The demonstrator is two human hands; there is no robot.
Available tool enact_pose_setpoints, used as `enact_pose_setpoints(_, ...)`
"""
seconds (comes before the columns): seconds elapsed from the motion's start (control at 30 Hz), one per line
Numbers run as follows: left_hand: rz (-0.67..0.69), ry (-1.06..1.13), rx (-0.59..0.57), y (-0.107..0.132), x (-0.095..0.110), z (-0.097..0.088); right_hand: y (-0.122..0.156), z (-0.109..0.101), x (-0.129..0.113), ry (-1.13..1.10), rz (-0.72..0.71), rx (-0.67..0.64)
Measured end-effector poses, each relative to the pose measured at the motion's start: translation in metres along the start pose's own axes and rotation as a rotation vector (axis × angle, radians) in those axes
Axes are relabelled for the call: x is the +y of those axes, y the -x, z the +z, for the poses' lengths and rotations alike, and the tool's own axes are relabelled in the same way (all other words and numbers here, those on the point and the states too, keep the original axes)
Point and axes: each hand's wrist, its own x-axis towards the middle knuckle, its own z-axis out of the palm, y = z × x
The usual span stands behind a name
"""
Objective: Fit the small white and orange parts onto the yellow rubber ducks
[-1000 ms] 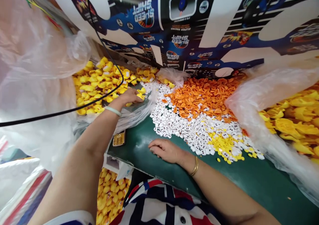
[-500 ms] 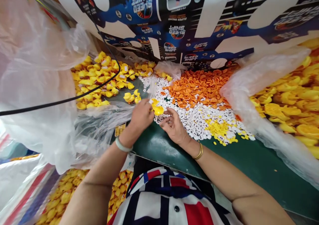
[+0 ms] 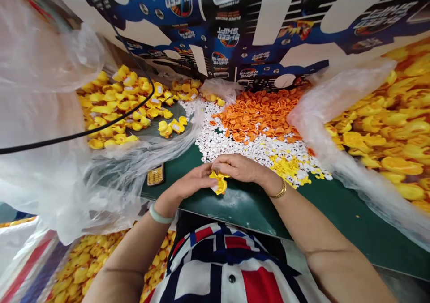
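Green workbench (image 3: 339,218) below, left grip (image 3: 191,182) and right grip (image 3: 238,168) nearly closed, pinching a yellow rubber duck (image 3: 220,182) between them.

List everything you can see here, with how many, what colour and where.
Soft rubber duck: one, yellow, between both hands.
Work table: one, green, under the hands.
Round plastic pieces: hundreds, white with dark marks, heaped on the table.
Duck bills: hundreds, orange, heaped beyond the white pieces.
Small plastic pieces: many, yellow, on the heap's right.
Loose ducks: a few, yellow, on the table.
Duck piles: three, yellow, left, right and below the table.
Plastic sheeting: clear, left.
Mobile phone: one, gold, on the table.
Printed carton: one, blue and white, behind.
Left hand: pale bangle.
Right hand: gold bracelet.
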Motion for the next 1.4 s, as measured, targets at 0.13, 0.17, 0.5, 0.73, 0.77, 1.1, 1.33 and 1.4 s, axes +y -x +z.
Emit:
enact_pose_setpoints(0.13,-0.161,0.161,-0.19,-0.024,-0.006,0.014,-0.002,-0.011,0.015,0.149,-0.023,0.163)
enact_pose_setpoints(0.17,-0.15,0.189,-0.173,-0.029,-0.007,0.018,-0.002,-0.016,0.023,0.253,0.001,0.291)
enact_pose_setpoints(0.5,-0.102,0.272,-0.161,-0.038,-0.023,0.039,-0.002,-0.037,0.086,0.973,0.144,0.556)
enact_pose_setpoints(0.73,-0.039,0.3,-0.017,-0.037,-0.019,0.037,-0.002,-0.037,0.084,0.941,0.128,0.55)
enact_pose_setpoints(0.77,-0.043,0.3,0.0,-0.038,-0.019,0.037,-0.002,-0.037,0.084,0.943,0.126,0.548)
enact_pose_setpoints(1.1,-0.052,0.309,-0.152,-0.035,-0.022,0.041,-0.003,-0.034,0.089,0.982,0.083,0.554)
enact_pose_setpoints(1.33,-0.064,0.307,-0.279,-0.02,-0.025,0.052,-0.002,-0.034,0.091,0.938,0.056,0.55)
enact_pose_setpoints(1.4,-0.075,0.317,-0.268,-0.013,-0.027,0.057,-0.002,-0.034,0.091,0.949,0.056,0.547)
